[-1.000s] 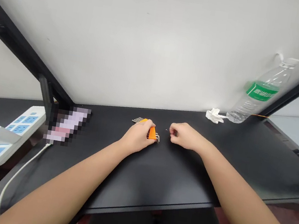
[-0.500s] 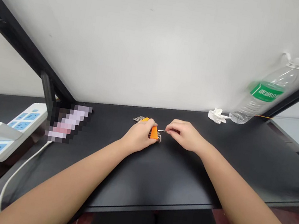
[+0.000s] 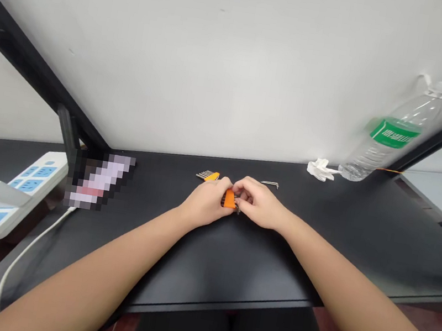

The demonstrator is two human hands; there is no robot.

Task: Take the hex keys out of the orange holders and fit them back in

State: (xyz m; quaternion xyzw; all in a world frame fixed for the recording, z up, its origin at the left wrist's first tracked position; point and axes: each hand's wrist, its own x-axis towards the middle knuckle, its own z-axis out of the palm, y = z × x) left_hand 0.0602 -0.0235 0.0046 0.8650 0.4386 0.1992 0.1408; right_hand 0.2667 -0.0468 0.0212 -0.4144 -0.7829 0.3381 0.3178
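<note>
My left hand [image 3: 207, 201] is closed around an orange hex key holder [image 3: 230, 199], with part of it covered by the fingers. The holder's far portion shows beyond the hand, where several straight metal hex key ends [image 3: 205, 175] stick out to the left. At the holder's right end, my right hand [image 3: 257, 202] is closed, thumb and fingers pinching at the bent ends of the hex keys; its fingers hide most of what they grip. One loose L-shaped hex key [image 3: 270, 183] lies on the black table just behind my right hand.
A plastic bottle with a green label [image 3: 396, 133] leans by the wall at the right, with a crumpled tissue [image 3: 321, 170] beside it. Left are a power strip [image 3: 41, 173] with plugs, a white cable [image 3: 29, 252] and a pixelated item [image 3: 105, 181]. Black metal frame bars [image 3: 31, 63] flank the table.
The hex key that my right hand was drawing out now lies on the table behind it. My right hand has moved left, back to the holder. My left hand keeps its hold.
</note>
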